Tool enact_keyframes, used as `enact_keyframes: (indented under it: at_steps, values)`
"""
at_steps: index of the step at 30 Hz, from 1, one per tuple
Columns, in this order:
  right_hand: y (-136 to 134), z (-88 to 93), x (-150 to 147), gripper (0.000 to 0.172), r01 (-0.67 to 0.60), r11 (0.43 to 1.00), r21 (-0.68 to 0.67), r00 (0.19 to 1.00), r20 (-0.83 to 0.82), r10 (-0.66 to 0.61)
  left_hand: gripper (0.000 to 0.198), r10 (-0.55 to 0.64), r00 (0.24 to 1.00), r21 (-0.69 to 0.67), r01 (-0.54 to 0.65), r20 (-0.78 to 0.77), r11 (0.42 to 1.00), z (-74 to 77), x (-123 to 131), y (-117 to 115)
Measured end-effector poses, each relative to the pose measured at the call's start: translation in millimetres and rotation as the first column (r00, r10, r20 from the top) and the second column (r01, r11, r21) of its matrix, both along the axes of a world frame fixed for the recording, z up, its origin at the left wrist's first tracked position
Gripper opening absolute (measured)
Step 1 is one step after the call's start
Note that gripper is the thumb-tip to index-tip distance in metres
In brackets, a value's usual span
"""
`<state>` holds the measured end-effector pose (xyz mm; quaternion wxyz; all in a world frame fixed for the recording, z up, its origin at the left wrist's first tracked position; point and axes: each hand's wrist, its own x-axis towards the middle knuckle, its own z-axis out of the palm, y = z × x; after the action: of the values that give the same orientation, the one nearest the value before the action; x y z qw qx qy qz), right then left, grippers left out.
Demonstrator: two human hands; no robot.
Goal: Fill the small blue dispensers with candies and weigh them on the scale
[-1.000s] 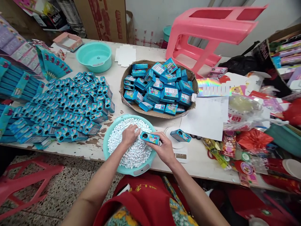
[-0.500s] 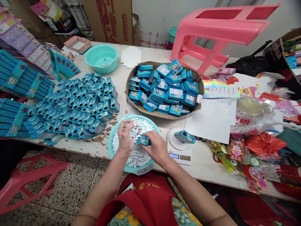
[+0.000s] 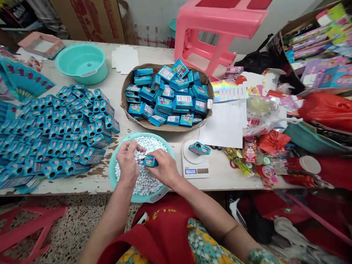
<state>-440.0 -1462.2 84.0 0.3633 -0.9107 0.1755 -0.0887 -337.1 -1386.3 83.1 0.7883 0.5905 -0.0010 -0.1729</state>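
Over a turquoise basin [image 3: 113, 172] of small white candies [image 3: 148, 182], my right hand [image 3: 165, 168] grips a small blue candy box [image 3: 147, 161] lying on its side. My left hand [image 3: 128, 160] is closed around some white candies, held against the box's left end. Right of the basin, another blue box [image 3: 199, 148] rests on a white kitchen scale [image 3: 196, 171] with a lit display. Behind the basin stands a cut-down cardboard tray [image 3: 165, 128] heaped with blue boxes. Rows of blue boxes with round holes [image 3: 66, 132] fill the table's left side.
An turquoise bowl [image 3: 82, 64] stands at the back left, beside white card sheets [image 3: 125, 59]. A pink plastic stool [image 3: 214, 22] lies on the table at the back. Wrapped sweets, plastic bags and a red bundle [image 3: 327, 110] crowd the right. Another pink stool [image 3: 30, 227] is below left.
My view has swung to the right, so the table appears shifted left. My left hand has turned its fingers more toward the box's end; both hands stay over the basin.
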Motion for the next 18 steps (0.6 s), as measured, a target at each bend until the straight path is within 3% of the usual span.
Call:
enact_keyframes:
  at_steps: [4, 7, 18]
  values:
    - [-15.0, 1.9, -3.5, 0.033, -0.065, 0.996, 0.055, 0.997, 0.047, 0.063, 0.034, -0.014, 0.998, -0.047, 0.011, -0.053, 0.999, -0.1, -0.8, -8.3]
    - [-21.0, 3.1, -4.6, 0.035, -0.033, 0.990, 0.134, 0.996, 0.086, 0.022, 0.036, -0.011, 0.994, -0.097, 0.000, -0.107, 0.995, 2.1, -0.2, -13.0]
    - [-6.3, 1.3, 7.4, 0.037, 0.001, 0.975, 0.222, 0.997, 0.080, -0.019, 0.028, 0.010, 0.990, -0.114, -0.026, -0.138, 0.993, 9.0, 5.8, -0.2]
